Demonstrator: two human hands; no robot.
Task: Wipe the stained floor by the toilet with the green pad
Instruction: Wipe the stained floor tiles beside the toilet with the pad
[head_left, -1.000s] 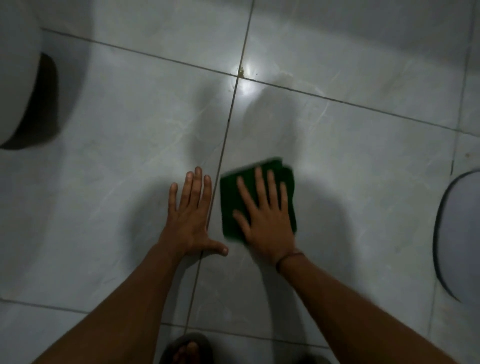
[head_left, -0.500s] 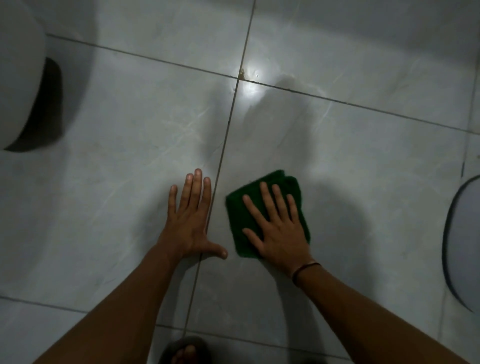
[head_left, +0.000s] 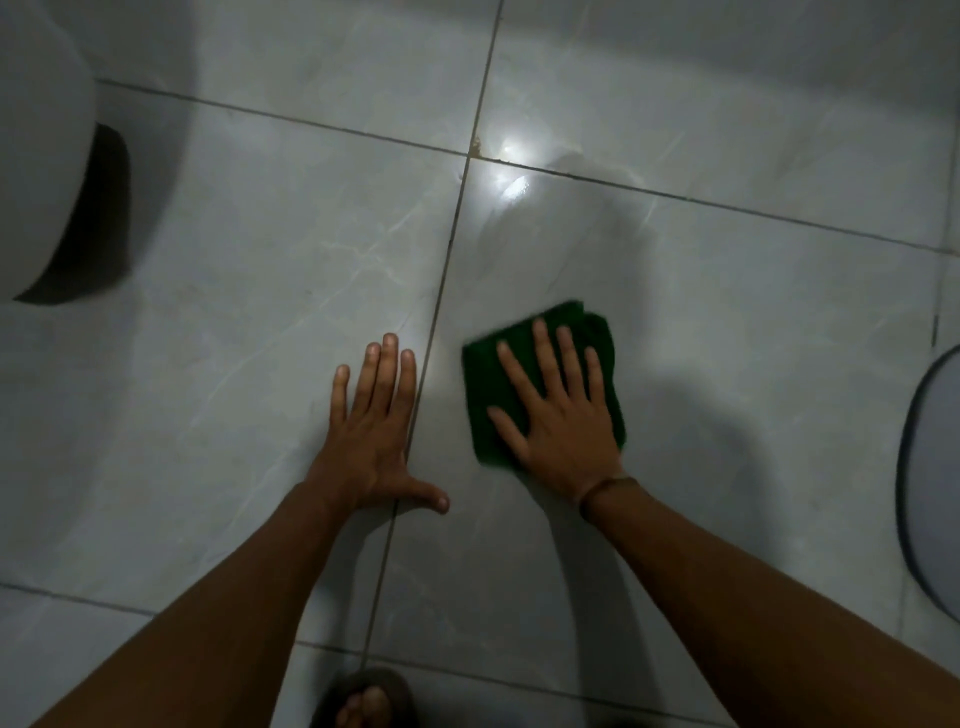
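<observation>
While fingers spread flat, right hand presses green pad, left hand splayed on floor.

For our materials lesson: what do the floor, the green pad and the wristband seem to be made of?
Floor: probably glazed ceramic tile, glossy; it mirrors a light and has grout lines. Green pad: seemingly soft folded cloth or fibre, matte, creased edges. Wristband: thin dark cord or rubber; too small to tell.

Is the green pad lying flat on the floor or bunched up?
Flat: the right hand presses the green pad against the tile, fingers spread.
</observation>
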